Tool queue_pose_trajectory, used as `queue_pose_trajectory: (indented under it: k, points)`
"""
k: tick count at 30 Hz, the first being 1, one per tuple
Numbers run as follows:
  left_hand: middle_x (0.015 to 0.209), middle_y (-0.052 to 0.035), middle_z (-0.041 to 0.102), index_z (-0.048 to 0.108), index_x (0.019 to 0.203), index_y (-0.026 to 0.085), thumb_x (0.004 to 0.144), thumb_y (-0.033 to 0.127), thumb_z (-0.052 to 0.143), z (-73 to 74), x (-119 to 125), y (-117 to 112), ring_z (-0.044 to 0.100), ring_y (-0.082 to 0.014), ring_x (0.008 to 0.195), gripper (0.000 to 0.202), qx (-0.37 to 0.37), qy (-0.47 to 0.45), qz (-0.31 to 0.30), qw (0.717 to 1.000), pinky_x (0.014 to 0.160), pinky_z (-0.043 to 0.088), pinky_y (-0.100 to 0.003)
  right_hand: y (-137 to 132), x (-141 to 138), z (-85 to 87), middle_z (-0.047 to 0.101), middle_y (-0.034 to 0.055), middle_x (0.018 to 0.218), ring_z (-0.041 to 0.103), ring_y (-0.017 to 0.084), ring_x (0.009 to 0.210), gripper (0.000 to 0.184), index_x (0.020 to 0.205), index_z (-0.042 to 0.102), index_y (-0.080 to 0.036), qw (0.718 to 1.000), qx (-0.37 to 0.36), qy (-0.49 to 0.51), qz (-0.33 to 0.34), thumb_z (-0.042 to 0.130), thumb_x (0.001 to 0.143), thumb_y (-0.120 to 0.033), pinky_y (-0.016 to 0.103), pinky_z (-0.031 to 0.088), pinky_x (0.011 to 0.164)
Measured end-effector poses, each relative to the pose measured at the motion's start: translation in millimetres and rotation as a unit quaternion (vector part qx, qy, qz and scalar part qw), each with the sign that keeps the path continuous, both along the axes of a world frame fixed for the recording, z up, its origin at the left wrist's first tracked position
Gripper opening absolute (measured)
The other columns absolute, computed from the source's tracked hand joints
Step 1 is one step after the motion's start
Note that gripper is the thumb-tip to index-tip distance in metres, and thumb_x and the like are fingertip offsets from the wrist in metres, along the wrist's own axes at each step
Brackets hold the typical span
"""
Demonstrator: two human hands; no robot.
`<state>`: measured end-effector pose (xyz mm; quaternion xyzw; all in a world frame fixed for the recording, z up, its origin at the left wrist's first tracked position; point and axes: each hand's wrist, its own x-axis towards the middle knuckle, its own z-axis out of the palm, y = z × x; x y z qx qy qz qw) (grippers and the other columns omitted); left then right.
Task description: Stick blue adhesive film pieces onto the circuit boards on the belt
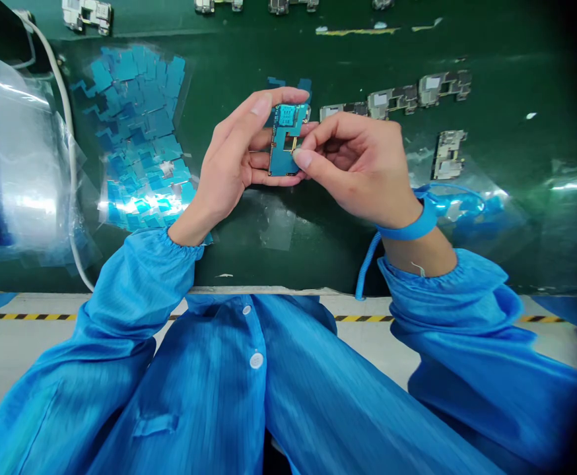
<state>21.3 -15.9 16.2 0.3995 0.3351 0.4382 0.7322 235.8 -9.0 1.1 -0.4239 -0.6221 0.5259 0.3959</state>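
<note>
A small blue circuit board point(283, 142) is held up above the green mat point(318, 218). My left hand point(236, 155) wraps its fingers round the board's left edge and top. My right hand point(355, 161) pinches the board's right edge between thumb and forefinger. A blue coiled wrist strap point(412, 227) circles my right wrist. Both arms wear blue sleeves.
A pile of blue film pieces point(140, 132) lies on the mat to the left, beside clear plastic bags point(16, 165) and a white cable point(70, 165). A row of bare circuit boards point(397, 99) sits to the right, one more board point(447, 155) below them. Others line the far edge.
</note>
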Motion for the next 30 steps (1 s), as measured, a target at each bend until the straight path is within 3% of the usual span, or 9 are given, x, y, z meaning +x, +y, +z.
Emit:
queue_pose_trajectory:
  k: [6,10,16,21,30]
  points:
    - [0.12,-0.0031,0.087,0.071,0.131,0.025,0.117,0.044,0.052,1.6,0,-1,0.087,-0.0258,0.093,0.031,0.002,0.006,0.007,1.0,0.085,0.079,-0.042,0,0,-1.1,0.075,0.0086,0.093,0.075,0.028,0.107,0.048,0.087,0.074,-0.024,1.0,0.008,-0.005,-0.009,0.092,0.089,-0.069,0.043,0.069,0.089]
    - [0.124,-0.0066,0.085,0.07,0.137,0.025,0.116,0.05,0.051,2.8,-1,0,0.088,-0.0313,0.102,0.038,0.002,0.042,0.0,0.999,0.088,0.078,-0.044,1,0,-1.7,0.073,0.0079,0.092,0.074,0.027,0.106,0.048,0.087,0.073,-0.024,1.0,0.009,-0.006,-0.008,0.092,0.089,-0.069,0.044,0.069,0.092]
    - [0.122,-0.0062,0.086,0.07,0.137,0.024,0.116,0.051,0.052,3.4,-1,-1,0.087,-0.0295,0.099,0.039,0.004,0.039,0.002,0.999,0.086,0.077,-0.042,-3,-1,6.1,0.069,0.0062,0.089,0.074,0.029,0.108,0.052,0.085,0.072,-0.025,1.0,0.001,-0.022,-0.016,0.09,0.087,-0.074,0.045,0.069,0.093]
    - [0.119,-0.0035,0.087,0.072,0.135,0.026,0.115,0.051,0.055,1.2,0,-1,0.087,-0.0272,0.097,0.036,0.006,0.032,0.006,0.999,0.084,0.076,-0.04,-4,-1,8.1,0.07,0.0057,0.093,0.074,0.028,0.102,0.048,0.087,0.071,-0.027,0.999,-0.019,-0.025,-0.018,0.095,0.085,-0.068,0.044,0.07,0.09]
    - [0.121,-0.0041,0.088,0.071,0.135,0.025,0.113,0.051,0.059,-1.9,-1,0,0.088,-0.0271,0.1,0.036,0.017,0.023,0.002,1.0,0.085,0.077,-0.039,-2,0,2.9,0.074,0.0047,0.089,0.079,0.025,0.1,0.042,0.087,0.072,-0.024,0.998,0.041,-0.041,-0.009,0.089,0.094,-0.062,0.036,0.068,0.082]
